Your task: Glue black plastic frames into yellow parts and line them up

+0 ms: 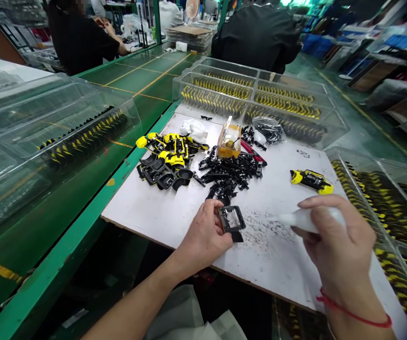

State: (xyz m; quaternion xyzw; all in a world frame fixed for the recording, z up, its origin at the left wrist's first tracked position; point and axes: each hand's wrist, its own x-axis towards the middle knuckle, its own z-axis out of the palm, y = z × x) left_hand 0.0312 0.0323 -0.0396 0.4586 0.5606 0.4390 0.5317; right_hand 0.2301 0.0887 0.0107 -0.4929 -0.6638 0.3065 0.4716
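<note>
My left hand (pixel 207 231) is closed around the edge of a black plastic frame part (pixel 239 222) with a square opening, held just above the white board (pixel 175 219). In my right hand (pixel 338 236) a white squeeze bottle (pixel 308 219) with a narrow nozzle lies nearly level. Its nozzle points left towards the frame part, with a gap between them. Beyond my right hand lies a single yellow-and-black part (pixel 311 181). Behind my left hand spreads a pile of small black plastic pieces (pixel 232 172), and yellow-and-black housings (pixel 171 160) are heaped to its left.
Clear trays with rows of yellow-and-black parts stand at the back (pixel 256 99), on the right (pixel 384 203) and on the left (pixel 83 132). An orange-yellow box (pixel 229 144) stands behind the black pile. A green conveyor (pixel 143 78) runs along the left. Two people in dark clothes sit farther back.
</note>
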